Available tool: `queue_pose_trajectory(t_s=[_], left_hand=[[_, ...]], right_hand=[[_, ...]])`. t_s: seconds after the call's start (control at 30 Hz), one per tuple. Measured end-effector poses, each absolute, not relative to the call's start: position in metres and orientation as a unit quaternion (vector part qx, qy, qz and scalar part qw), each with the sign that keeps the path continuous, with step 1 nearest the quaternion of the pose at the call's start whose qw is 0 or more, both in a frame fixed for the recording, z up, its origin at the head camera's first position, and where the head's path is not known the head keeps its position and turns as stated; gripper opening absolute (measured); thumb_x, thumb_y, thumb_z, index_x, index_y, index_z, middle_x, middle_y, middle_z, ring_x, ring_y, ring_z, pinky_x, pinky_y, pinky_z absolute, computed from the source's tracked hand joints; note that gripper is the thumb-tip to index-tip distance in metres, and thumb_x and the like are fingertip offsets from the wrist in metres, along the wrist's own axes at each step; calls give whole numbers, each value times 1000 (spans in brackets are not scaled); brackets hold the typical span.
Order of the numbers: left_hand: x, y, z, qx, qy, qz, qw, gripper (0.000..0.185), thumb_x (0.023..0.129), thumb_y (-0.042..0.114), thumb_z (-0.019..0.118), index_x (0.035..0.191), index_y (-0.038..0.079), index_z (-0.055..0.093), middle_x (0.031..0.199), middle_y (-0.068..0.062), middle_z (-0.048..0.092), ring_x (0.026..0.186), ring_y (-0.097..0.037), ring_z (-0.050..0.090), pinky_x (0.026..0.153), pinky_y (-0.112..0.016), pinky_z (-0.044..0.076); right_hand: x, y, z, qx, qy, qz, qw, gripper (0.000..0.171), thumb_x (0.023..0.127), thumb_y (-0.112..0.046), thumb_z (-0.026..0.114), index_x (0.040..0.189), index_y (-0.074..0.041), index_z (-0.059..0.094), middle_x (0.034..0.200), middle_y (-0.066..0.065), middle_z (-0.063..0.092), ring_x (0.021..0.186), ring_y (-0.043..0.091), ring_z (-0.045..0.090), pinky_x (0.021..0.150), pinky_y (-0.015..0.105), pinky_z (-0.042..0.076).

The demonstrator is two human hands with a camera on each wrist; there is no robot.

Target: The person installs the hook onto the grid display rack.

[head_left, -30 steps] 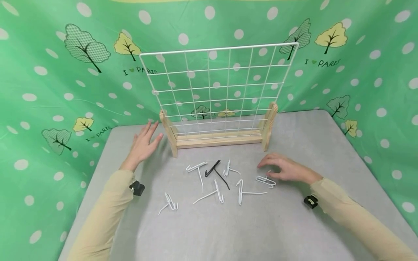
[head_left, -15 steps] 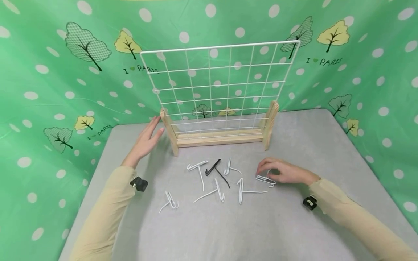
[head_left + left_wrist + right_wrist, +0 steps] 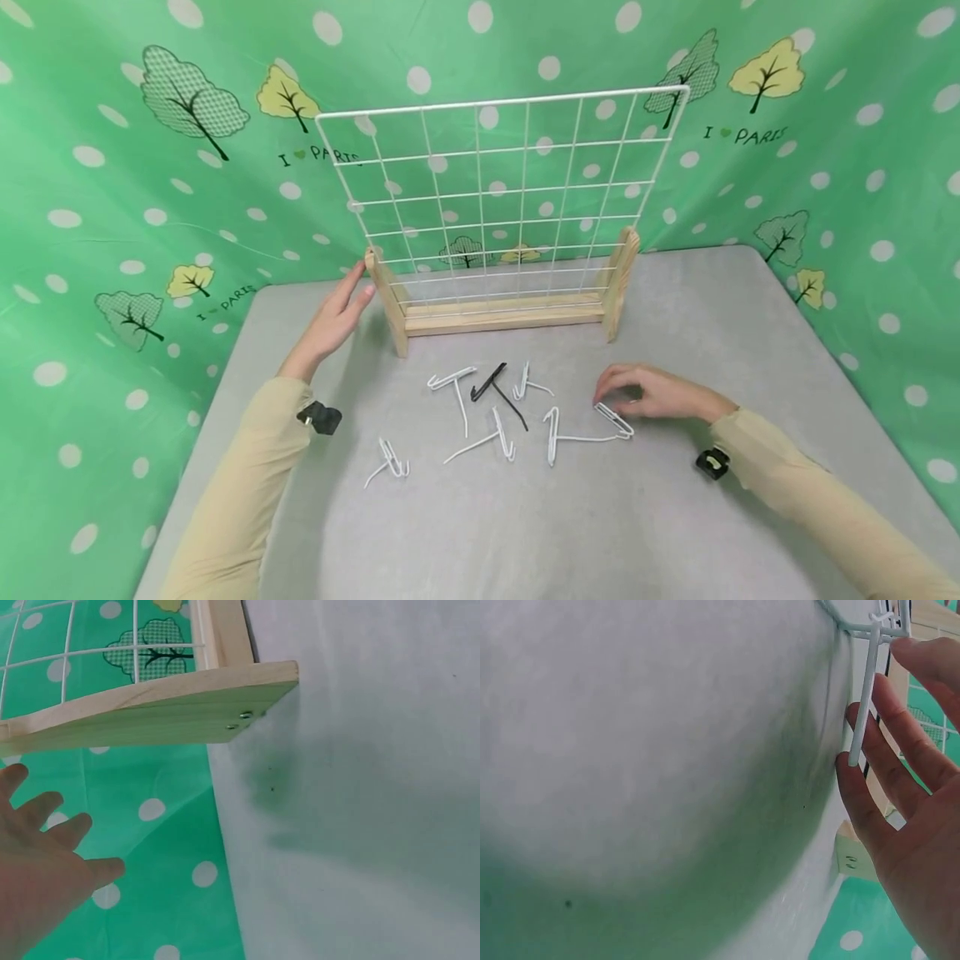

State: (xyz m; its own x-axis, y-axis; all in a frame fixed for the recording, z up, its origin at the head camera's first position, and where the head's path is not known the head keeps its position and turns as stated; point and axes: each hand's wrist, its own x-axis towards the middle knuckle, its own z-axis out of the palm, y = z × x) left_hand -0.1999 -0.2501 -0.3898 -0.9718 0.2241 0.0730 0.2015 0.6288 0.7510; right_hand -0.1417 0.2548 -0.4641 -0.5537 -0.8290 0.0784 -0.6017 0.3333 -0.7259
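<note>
My left hand (image 3: 330, 325) is at the left wooden end piece (image 3: 387, 304) of a white wire grid rack (image 3: 501, 151), its fingertips right at the wood's upper edge. In the left wrist view the fingers (image 3: 67, 831) are straight and spread below the end piece. On the right, my right hand (image 3: 654, 392) pinches a white wire display hook (image 3: 617, 422) between thumb and fingers, its prong (image 3: 864, 701) pointing along the fingers in the right wrist view. A black hook (image 3: 491, 385) lies among several white hooks (image 3: 552, 437) in front of the rack.
Everything stands on a grey table (image 3: 465, 533). A green dotted cloth (image 3: 247, 200) with tree prints hangs behind and at the sides. The rack has a wooden base bar (image 3: 502, 319). One white hook (image 3: 390, 460) lies apart at the front left.
My right fingers have closed on the white hook at the right and turned it. The left hand has moved up and right to the rack's end piece.
</note>
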Motion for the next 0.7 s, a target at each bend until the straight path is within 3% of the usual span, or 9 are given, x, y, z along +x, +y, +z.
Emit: queue_pose_trajectory(t_s=[0.27, 0.4, 0.53, 0.7], left_hand=[[-207, -245, -380, 126, 878, 462, 15, 61, 105, 35, 38, 156, 16, 10, 159, -13, 12, 142, -36, 16, 114, -57, 19], [-204, -237, -368, 131, 861, 491, 21, 60, 106, 29, 37, 156, 9, 9, 158, -18, 13, 142, -37, 17, 115, -50, 20], [-196, -228, -353, 136, 859, 494, 11, 57, 106, 21, 36, 153, 0, 11, 156, -24, 14, 142, -39, 16, 116, -52, 18], [-198, -228, -353, 137, 843, 519, 8, 55, 106, 18, 35, 154, 4, 12, 154, -27, 16, 140, -43, 20, 113, -55, 22]], right_hand=[[-146, 257, -463, -439, 802, -360, 183, 28, 89, 2, 66, 114, -11, 69, 116, 1, 60, 109, 19, 55, 95, 29, 47], [-147, 257, -465, -441, 802, -355, 189, 24, 89, 0, 67, 108, -13, 71, 115, 6, 60, 109, 21, 54, 95, 29, 46], [-148, 258, -467, -441, 801, -362, 182, 19, 88, 1, 68, 100, -13, 70, 111, 9, 61, 106, 21, 55, 94, 30, 46], [-147, 262, -468, -443, 800, -363, 178, 15, 87, 2, 68, 95, -11, 68, 102, 3, 63, 98, 18, 57, 87, 31, 50]])
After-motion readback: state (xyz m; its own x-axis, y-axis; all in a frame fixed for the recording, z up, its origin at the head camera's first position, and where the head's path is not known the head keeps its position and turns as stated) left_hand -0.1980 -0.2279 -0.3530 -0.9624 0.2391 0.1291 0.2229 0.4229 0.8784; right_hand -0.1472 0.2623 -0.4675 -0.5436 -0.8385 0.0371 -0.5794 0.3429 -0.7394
